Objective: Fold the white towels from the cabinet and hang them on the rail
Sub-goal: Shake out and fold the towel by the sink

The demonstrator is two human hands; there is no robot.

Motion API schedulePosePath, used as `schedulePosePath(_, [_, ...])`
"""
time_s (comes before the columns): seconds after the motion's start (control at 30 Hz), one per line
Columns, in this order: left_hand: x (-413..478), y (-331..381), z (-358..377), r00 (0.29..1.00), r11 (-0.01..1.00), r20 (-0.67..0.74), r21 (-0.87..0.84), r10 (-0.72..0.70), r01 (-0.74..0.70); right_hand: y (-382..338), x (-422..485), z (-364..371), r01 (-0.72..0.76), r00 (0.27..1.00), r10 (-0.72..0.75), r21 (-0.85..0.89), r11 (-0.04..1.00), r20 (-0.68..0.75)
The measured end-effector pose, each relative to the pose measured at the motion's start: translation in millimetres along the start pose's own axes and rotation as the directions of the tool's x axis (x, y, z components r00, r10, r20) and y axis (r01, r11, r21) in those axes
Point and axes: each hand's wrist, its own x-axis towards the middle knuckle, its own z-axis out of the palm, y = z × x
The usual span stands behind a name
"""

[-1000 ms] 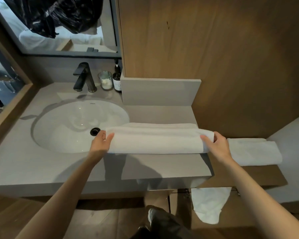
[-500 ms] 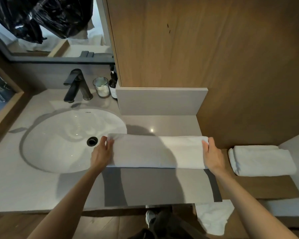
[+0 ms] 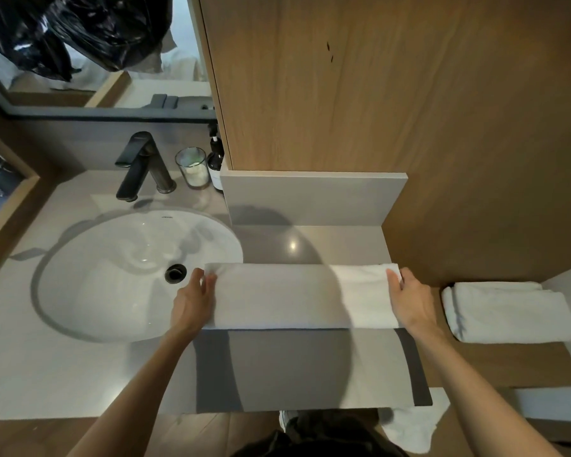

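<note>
A white towel (image 3: 302, 295), folded into a long flat strip, lies across the grey counter (image 3: 310, 367) to the right of the sink. My left hand (image 3: 192, 305) pinches its left end, which reaches over the basin's edge. At the counter's right edge, my right hand (image 3: 409, 300) holds the towel's right end, thumb on top. A second folded white towel (image 3: 508, 313) lies on the lower wooden shelf to the right. Another white towel (image 3: 416, 423) hangs below the counter's front right corner. No rail is in view.
The white oval sink (image 3: 112, 275) with a black drain takes up the counter's left half. A black faucet (image 3: 139, 166), a glass candle (image 3: 193, 168) and a dark bottle (image 3: 215, 163) stand behind it. A wooden cabinet wall (image 3: 393, 94) rises at the back right.
The towel's rolled fold has been laid down flat on the counter, and both hands have settled at its ends. The view has tilted down and closer.
</note>
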Motion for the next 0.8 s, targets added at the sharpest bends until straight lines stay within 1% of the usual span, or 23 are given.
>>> schedulePosePath(0.07, [-1.3,-1.3,0.9,1.000,0.999,-0.012,0.033,-0.001,0.002,-2.4,1.5,0.1,-0.029,1.000,0.028,-0.070,0.997,-0.003])
schedulePosePath(0.2, [-2.3,-1.1,2.5,0.998,0.993,-0.039,0.108,-0.049,0.053,-5.4,4.3,-0.5,-0.081,0.997,0.081,-0.133,0.988,-0.001])
schedulePosePath(0.3, [-9.1,6.4,-0.6,0.992,0.986,-0.110,0.147,-0.066,0.082,-9.1,1.3,-2.2,-0.069,0.996,0.061,-0.139,0.988,-0.063])
schedulePosePath(0.33, [-12.0,9.3,-0.7,0.986,0.986,-0.159,0.156,-0.038,0.064,-11.7,-1.4,-3.0,-0.035,0.994,0.020,-0.138,0.990,-0.106])
schedulePosePath(0.4, [-18.5,15.0,5.2,0.961,0.980,-0.263,0.196,0.082,-0.031,-18.8,-7.7,-1.3,0.103,0.967,-0.145,-0.196,0.975,-0.210])
schedulePosePath(0.43, [-21.9,19.1,11.4,0.946,0.969,-0.283,0.232,0.156,-0.091,-23.5,-10.2,3.8,0.180,0.940,-0.243,-0.257,0.949,-0.239])
schedulePosePath(0.47, [-25.9,25.4,18.5,0.931,0.950,-0.279,0.265,0.237,-0.163,-30.4,-13.3,11.0,0.256,0.912,-0.335,-0.309,0.916,-0.236])
schedulePosePath(0.5, [-29.8,33.4,27.1,0.915,0.925,-0.245,0.289,0.321,-0.247,-38.3,-17.2,21.0,0.338,0.888,-0.415,-0.330,0.881,-0.200])
schedulePosePath(0.53, [-34.2,43.5,35.9,0.899,0.895,-0.183,0.296,0.397,-0.335,-48.2,-23.4,33.0,0.417,0.869,-0.474,-0.309,0.855,-0.141])
schedulePosePath(0.6, [-43.3,65.5,56.4,0.877,0.836,0.002,0.301,0.480,-0.458,-70.4,-40.2,59.3,0.506,0.853,-0.521,-0.191,0.841,-0.034])
schedulePosePath(0.63, [-47.0,73.7,66.4,0.872,0.815,0.090,0.320,0.482,-0.484,-79.5,-47.1,73.5,0.527,0.845,-0.535,-0.184,0.830,0.005])
schedulePosePath(0.7, [-49.8,79.3,83.5,0.875,0.772,0.184,0.413,0.448,-0.483,-92.0,-55.5,97.8,0.555,0.826,-0.553,-0.330,0.764,0.109])
schedulePosePath(0.73, [-49.8,78.0,88.9,0.877,0.743,0.203,0.470,0.435,-0.477,-95.0,-57.4,105.4,0.552,0.829,-0.535,-0.402,0.731,0.165])
schedulePosePath(0.77, [-50.1,76.0,90.9,0.880,0.717,0.213,0.515,0.424,-0.470,-95.4,-57.2,109.1,0.544,0.834,-0.521,-0.430,0.721,0.182])
schedulePosePath(0.8, [-50.4,74.1,90.2,0.883,0.705,0.206,0.538,0.422,-0.462,-93.5,-55.3,109.3,0.536,0.838,-0.520,-0.435,0.723,0.167])
